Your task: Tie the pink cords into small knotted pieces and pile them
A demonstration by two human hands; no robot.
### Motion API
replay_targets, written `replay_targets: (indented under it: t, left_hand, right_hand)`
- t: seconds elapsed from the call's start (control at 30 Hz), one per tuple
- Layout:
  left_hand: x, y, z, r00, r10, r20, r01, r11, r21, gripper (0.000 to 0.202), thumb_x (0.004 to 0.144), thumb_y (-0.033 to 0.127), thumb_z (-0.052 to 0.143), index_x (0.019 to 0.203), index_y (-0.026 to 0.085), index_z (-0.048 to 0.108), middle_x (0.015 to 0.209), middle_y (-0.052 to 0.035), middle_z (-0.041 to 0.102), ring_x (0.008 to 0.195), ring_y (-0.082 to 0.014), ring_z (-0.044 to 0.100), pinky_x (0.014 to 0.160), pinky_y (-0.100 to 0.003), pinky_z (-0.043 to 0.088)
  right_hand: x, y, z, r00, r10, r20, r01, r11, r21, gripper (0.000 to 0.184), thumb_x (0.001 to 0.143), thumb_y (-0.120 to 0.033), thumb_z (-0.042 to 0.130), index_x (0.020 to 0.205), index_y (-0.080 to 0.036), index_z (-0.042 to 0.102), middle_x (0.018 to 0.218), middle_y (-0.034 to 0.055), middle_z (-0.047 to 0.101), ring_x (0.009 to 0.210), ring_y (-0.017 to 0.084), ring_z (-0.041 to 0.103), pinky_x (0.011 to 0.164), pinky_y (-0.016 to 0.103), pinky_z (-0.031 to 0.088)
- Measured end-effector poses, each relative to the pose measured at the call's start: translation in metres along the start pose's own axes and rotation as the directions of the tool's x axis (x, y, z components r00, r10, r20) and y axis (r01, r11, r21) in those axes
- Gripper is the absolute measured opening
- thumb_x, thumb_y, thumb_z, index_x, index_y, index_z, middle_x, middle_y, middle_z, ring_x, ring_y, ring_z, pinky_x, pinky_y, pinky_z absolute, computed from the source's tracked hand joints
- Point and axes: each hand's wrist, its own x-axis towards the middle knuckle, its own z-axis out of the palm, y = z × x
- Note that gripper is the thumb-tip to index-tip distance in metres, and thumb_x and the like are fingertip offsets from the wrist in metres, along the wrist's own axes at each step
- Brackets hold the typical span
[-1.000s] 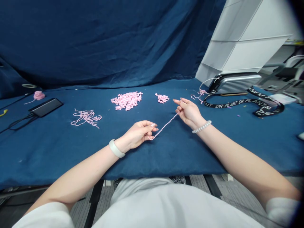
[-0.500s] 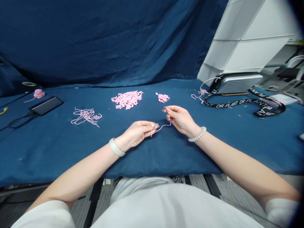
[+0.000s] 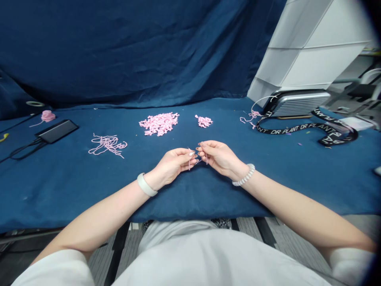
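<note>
Between thumb and fingers, my left hand (image 3: 175,163) pinches a thin strand of pink yarn (image 3: 189,164), one end of which dangles below the fingertips. My right hand (image 3: 218,157) is closed on the same strand, just to the right, with the fingertips of both hands almost touching. A short stretch of yarn runs low between them. Beyond my hands lie a large heap of knotted pink yarn pieces (image 3: 160,124) and a smaller heap of knotted pieces (image 3: 204,121). Loose cut lengths of pink yarn (image 3: 107,144) are tangled to the left of my left hand.
A dark power bank (image 3: 58,131) with black cables and a pink yarn ball (image 3: 48,116) lie at far left on the blue cloth (image 3: 74,186). At right are a silver ridged case (image 3: 302,104), a black lettered lanyard (image 3: 293,128) and a scrap of pink yarn (image 3: 254,114).
My right hand has come down and left, close to my left hand. The yarn stretched between them has shortened. My left hand has hardly moved.
</note>
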Motion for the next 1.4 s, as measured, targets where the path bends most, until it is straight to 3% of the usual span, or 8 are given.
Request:
replay_targets:
  t: [0.23, 0.5, 0.9, 1.4]
  left_hand:
    - [0.003, -0.009, 0.002, 0.998, 0.055, 0.019, -0.055, 0.998, 0.012, 0.017, 0.070, 0.025, 0.074, 0.079, 0.013, 0.064, 0.074, -0.0019, 0.065, 0.071, -0.0100, 0.062, 0.071, -0.024, 0.048]
    - [0.002, -0.013, 0.005, 0.991, 0.117, 0.060, -0.119, 0.992, 0.032, 0.021, 0.071, 0.022, 0.072, 0.088, 0.012, 0.065, 0.076, -0.0042, 0.066, 0.070, -0.0105, 0.061, 0.067, -0.022, 0.044]
    - [0.001, -0.014, 0.004, 0.993, 0.101, 0.059, -0.102, 0.995, 0.016, 0.024, 0.066, 0.023, 0.076, 0.086, 0.014, 0.067, 0.077, -0.0042, 0.068, 0.070, -0.0127, 0.062, 0.068, -0.026, 0.046]
    - [-0.002, -0.011, 0.006, 0.991, 0.074, 0.107, -0.085, 0.992, 0.097, 0.018, 0.067, 0.024, 0.075, 0.076, 0.010, 0.068, 0.072, -0.0064, 0.069, 0.064, -0.0108, 0.060, 0.065, -0.024, 0.044]
  right_hand:
    - [-0.003, 0.011, 0.008, 0.997, 0.057, 0.050, -0.060, 0.997, 0.055, 0.020, 0.064, -0.025, 0.078, 0.066, -0.014, 0.062, 0.054, -0.0040, 0.054, 0.048, 0.003, 0.048, 0.047, 0.016, 0.042]
    - [-0.003, 0.014, 0.011, 0.997, 0.038, 0.072, -0.044, 0.995, 0.090, 0.024, 0.066, -0.020, 0.075, 0.086, -0.014, 0.061, 0.060, -0.0044, 0.058, 0.048, 0.003, 0.050, 0.047, 0.015, 0.042]
    - [-0.004, 0.008, 0.007, 0.965, 0.188, 0.185, -0.208, 0.973, 0.097, 0.027, 0.071, -0.011, 0.070, 0.095, -0.014, 0.058, 0.064, -0.0028, 0.061, 0.047, 0.003, 0.053, 0.046, 0.013, 0.045]
    - [-0.005, 0.007, 0.008, 0.942, 0.267, 0.201, -0.281, 0.959, 0.042, 0.032, 0.070, -0.009, 0.071, 0.097, -0.015, 0.057, 0.063, -0.0020, 0.061, 0.045, 0.005, 0.053, 0.039, 0.013, 0.044]
